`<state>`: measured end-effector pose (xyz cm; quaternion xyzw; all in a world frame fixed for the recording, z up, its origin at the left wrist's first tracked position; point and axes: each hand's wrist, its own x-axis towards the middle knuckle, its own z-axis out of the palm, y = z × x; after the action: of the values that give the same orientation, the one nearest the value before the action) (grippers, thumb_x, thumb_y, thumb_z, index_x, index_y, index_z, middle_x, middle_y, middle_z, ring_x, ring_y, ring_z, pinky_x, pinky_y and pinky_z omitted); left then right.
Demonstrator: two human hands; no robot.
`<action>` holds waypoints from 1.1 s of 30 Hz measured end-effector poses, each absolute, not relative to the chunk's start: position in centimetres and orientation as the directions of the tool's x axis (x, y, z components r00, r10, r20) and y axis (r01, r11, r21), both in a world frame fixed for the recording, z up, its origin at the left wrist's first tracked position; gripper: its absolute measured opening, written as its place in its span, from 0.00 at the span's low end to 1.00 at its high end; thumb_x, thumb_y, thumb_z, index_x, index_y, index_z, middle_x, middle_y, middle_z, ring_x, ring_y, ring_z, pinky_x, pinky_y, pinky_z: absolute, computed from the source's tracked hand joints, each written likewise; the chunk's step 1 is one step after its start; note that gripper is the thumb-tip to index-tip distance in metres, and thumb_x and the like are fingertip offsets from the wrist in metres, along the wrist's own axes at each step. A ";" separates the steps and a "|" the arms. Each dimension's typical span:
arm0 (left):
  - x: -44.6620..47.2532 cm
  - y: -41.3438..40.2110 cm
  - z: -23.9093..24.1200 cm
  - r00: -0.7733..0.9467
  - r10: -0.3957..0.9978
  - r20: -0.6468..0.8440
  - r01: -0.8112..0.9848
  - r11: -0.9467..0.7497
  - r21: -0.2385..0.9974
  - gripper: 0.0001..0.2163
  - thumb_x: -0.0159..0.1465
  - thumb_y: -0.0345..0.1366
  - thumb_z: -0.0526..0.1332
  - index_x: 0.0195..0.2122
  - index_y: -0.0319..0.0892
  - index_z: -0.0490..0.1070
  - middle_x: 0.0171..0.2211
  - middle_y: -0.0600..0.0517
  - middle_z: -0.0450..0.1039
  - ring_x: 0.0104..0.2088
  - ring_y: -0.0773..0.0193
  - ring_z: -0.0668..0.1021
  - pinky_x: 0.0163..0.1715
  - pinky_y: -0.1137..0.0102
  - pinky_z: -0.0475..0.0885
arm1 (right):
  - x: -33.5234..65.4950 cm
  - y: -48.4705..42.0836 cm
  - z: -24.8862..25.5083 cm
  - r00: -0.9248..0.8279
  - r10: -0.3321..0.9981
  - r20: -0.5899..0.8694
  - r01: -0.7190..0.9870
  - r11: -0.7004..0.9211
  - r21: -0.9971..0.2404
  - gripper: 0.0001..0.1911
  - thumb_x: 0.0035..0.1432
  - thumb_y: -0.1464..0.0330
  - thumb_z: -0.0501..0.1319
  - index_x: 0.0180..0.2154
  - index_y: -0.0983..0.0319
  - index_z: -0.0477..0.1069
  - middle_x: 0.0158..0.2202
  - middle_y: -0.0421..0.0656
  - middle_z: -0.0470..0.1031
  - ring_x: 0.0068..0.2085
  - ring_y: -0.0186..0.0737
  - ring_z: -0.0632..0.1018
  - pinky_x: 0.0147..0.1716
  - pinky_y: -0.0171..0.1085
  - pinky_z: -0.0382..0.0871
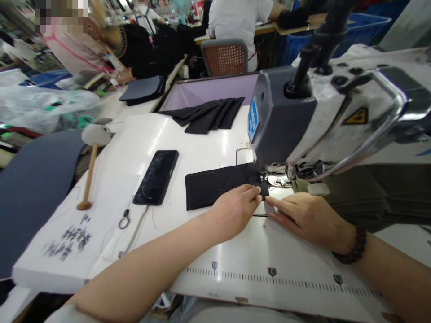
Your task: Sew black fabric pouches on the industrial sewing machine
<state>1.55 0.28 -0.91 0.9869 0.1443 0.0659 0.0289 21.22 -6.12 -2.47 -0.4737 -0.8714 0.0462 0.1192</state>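
Note:
A flat rectangular black fabric piece [205, 188] lies on the white sewing machine bed, its right end beside the presser foot [264, 178] of the sewing machine [283, 121]. My left hand [234, 211] rests on the fabric's right part, fingers drawn together and closed on its edge close to the foot. My right hand [308, 220], a dark beaded bracelet on its wrist, lies right of the fabric. Its index finger is stretched out, with the tip at the fabric's right corner. The hand is open, and I see nothing held in it.
A black phone [156, 177] with a ring strap lies left of the fabric. Farther left is a wooden-handled mallet [89, 166]. Several black fabric pieces [212, 114] are fanned out at the back edge. Dark green fabric [384, 190] is stacked right. Other people sit beyond.

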 end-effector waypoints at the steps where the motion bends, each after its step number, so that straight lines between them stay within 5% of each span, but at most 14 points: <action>1: 1.6 0.5 -0.9 0.949 0.294 0.116 0.286 -0.955 0.081 0.11 0.61 0.26 0.52 0.44 0.28 0.66 0.47 0.42 0.66 0.47 0.60 0.68 0.48 0.70 0.66 | 21.3 -6.0 -2.6 -0.513 0.843 0.161 0.822 0.537 -0.189 0.19 0.63 0.60 0.45 0.42 0.64 0.68 0.27 0.44 0.73 0.28 0.37 0.73 0.27 0.34 0.61; 18: 2.9 3.8 -1.5 0.907 0.393 0.152 0.379 -0.919 0.113 0.08 0.62 0.27 0.53 0.41 0.32 0.68 0.41 0.46 0.69 0.43 0.61 0.70 0.46 0.71 0.67 | 21.0 -5.6 -3.4 -0.406 0.901 0.153 0.893 0.427 -0.144 0.18 0.57 0.64 0.54 0.47 0.65 0.66 0.36 0.47 0.75 0.34 0.41 0.75 0.32 0.37 0.69; 33: 2.7 3.0 -1.8 0.916 0.365 0.166 0.365 -0.931 0.030 0.09 0.63 0.27 0.50 0.40 0.31 0.66 0.42 0.43 0.66 0.47 0.62 0.67 0.50 0.71 0.60 | 21.5 -5.9 -4.4 -0.438 0.867 0.237 0.864 0.479 -0.156 0.20 0.62 0.61 0.46 0.48 0.66 0.66 0.39 0.49 0.74 0.37 0.42 0.76 0.35 0.39 0.71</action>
<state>2.67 2.96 -1.77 0.9788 0.1864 0.0848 -0.0011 21.55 -5.87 -4.42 -0.5105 -0.8479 0.0058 0.1431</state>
